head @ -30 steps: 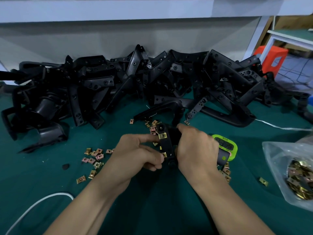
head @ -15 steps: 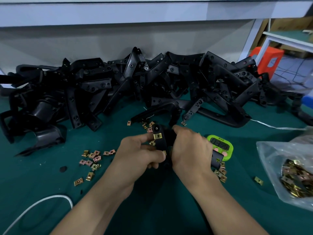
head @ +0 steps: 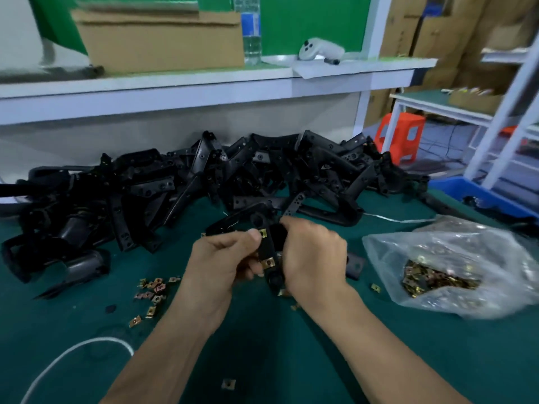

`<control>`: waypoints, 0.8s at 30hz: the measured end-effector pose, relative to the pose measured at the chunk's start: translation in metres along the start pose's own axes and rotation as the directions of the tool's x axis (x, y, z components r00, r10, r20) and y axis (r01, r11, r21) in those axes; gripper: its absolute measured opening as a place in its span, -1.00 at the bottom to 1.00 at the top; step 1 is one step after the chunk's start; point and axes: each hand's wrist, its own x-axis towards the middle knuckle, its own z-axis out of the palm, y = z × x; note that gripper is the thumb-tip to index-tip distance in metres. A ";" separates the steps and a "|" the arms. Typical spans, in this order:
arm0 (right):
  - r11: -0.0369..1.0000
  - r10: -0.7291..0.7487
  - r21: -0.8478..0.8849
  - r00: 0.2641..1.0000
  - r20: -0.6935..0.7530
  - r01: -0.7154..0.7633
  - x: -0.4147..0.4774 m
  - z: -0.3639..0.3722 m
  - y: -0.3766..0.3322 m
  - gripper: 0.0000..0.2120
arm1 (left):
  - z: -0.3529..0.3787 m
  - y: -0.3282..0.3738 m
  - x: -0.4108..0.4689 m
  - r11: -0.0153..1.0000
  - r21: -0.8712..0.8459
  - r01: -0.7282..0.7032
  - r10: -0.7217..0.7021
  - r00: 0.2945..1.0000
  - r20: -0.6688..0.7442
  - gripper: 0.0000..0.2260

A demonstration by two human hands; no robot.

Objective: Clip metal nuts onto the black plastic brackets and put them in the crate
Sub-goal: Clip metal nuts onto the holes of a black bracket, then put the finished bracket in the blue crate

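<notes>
Bracket runs lengthwise away from us; our left hand and right hand both clasp it, bracket pile behind, bare mat nearer.

Nothing could be read: the blue label on the water bottle and the blue marks on the stacked cardboard boxes were too blurred to yield any words or numbers.

So the black bracket is held roughly upright with two brass-coloured nuts clipped along its edge, the heap of bare brackets sits right behind it, loose nuts lie scattered to its left, and the blue crate is well off to its right.
</notes>
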 end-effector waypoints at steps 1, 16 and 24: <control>1.000 0.002 -0.031 1.000 -0.005 -0.002 -0.005 -0.008 0.006 -0.90 | 0.007 0.001 -0.004 0.999 0.019 -0.037 0.038 0.999 -0.015 -0.74; 0.838 0.545 -0.156 0.814 0.202 -0.522 -0.135 -0.189 0.235 -0.81 | 0.243 0.016 -0.038 0.963 0.208 0.174 -0.254 0.847 0.466 -0.79; 0.173 0.759 0.767 0.580 0.296 -0.618 -0.196 -0.172 0.330 -0.60 | 0.382 -0.009 -0.036 0.809 0.205 0.552 -0.553 0.593 0.585 -0.83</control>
